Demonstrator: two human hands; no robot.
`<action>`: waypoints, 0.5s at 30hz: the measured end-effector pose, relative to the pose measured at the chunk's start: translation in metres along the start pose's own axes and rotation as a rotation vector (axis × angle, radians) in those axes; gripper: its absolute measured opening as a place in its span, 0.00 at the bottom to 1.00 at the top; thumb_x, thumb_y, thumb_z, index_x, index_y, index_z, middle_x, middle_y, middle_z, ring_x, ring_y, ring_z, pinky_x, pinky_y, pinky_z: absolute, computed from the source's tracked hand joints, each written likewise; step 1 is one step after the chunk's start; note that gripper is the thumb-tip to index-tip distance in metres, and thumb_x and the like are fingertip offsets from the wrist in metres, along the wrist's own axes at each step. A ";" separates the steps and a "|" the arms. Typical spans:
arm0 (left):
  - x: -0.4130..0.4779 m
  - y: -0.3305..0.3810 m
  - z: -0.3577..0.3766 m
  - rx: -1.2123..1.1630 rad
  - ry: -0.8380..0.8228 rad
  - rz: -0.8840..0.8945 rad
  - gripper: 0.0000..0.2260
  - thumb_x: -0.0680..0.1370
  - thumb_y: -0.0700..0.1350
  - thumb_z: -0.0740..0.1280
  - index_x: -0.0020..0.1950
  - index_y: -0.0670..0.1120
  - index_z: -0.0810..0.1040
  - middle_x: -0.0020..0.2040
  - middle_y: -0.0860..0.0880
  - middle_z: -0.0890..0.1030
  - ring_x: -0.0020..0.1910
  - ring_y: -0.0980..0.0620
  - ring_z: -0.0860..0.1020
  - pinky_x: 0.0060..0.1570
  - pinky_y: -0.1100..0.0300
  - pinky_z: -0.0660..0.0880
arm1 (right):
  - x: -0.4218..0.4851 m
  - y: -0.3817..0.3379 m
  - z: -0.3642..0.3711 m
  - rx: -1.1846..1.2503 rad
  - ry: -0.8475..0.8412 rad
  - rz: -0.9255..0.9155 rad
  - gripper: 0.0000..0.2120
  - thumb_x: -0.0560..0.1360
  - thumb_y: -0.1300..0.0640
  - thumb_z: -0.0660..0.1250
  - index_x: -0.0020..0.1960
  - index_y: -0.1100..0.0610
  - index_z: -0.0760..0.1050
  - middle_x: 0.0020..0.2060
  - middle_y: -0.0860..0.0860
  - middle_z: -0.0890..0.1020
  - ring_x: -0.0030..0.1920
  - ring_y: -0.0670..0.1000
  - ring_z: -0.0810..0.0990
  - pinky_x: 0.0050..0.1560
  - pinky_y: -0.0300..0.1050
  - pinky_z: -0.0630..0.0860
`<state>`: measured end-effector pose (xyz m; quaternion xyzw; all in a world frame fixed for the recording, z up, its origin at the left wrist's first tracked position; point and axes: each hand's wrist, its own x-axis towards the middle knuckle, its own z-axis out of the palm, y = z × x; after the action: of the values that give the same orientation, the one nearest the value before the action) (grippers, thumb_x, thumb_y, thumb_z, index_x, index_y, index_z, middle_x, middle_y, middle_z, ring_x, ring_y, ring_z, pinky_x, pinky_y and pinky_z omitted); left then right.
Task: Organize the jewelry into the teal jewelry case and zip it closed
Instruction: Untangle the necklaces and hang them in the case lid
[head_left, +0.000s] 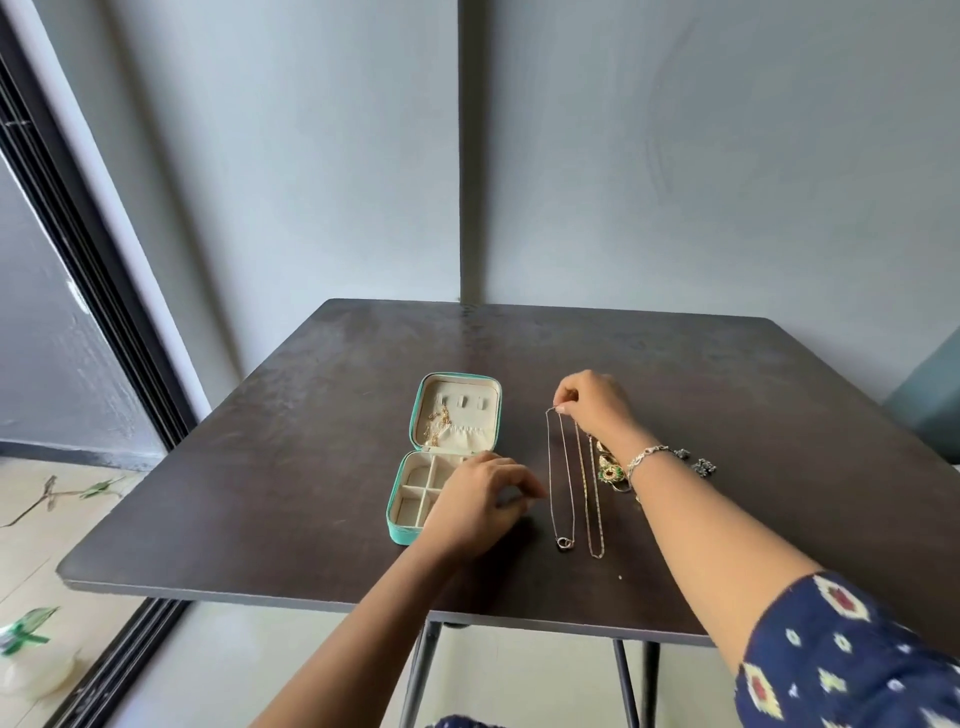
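On the desk (311, 415), the right grip (592, 405) pinches a thin silver necklace (563, 483) at its far end: likely light, limp, tangle-prone; the left grip (483, 499), loosely curled and empty, overlaps the teal case (402, 535).

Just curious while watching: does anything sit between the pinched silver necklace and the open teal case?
Only the person's own left hand, over the teal case's right edge, lies between it and the silver necklace that the right hand pinches.
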<state>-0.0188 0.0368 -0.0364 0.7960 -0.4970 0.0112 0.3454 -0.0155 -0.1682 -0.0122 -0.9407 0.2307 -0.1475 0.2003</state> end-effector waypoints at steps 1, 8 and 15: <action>0.000 -0.001 0.001 -0.019 -0.003 -0.006 0.07 0.74 0.40 0.67 0.49 0.48 0.82 0.48 0.51 0.82 0.50 0.54 0.74 0.48 0.70 0.64 | 0.004 0.001 0.002 -0.019 -0.003 -0.012 0.03 0.70 0.61 0.69 0.40 0.55 0.80 0.41 0.52 0.83 0.44 0.53 0.80 0.41 0.41 0.70; -0.002 -0.004 -0.004 -0.378 0.040 -0.101 0.11 0.73 0.38 0.66 0.50 0.54 0.77 0.44 0.55 0.81 0.47 0.61 0.78 0.52 0.68 0.73 | 0.026 0.004 0.012 -0.147 -0.069 -0.092 0.05 0.72 0.59 0.69 0.47 0.55 0.80 0.49 0.54 0.78 0.55 0.56 0.74 0.52 0.46 0.70; -0.001 -0.008 -0.002 -0.374 0.047 -0.130 0.14 0.74 0.38 0.66 0.49 0.58 0.75 0.44 0.57 0.82 0.47 0.62 0.79 0.53 0.62 0.75 | 0.022 0.009 0.014 -0.280 -0.220 -0.081 0.05 0.77 0.52 0.61 0.44 0.51 0.72 0.52 0.55 0.73 0.57 0.58 0.69 0.57 0.51 0.65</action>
<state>-0.0119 0.0412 -0.0397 0.7479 -0.4297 -0.0854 0.4987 0.0055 -0.1819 -0.0242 -0.9784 0.1875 -0.0182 0.0853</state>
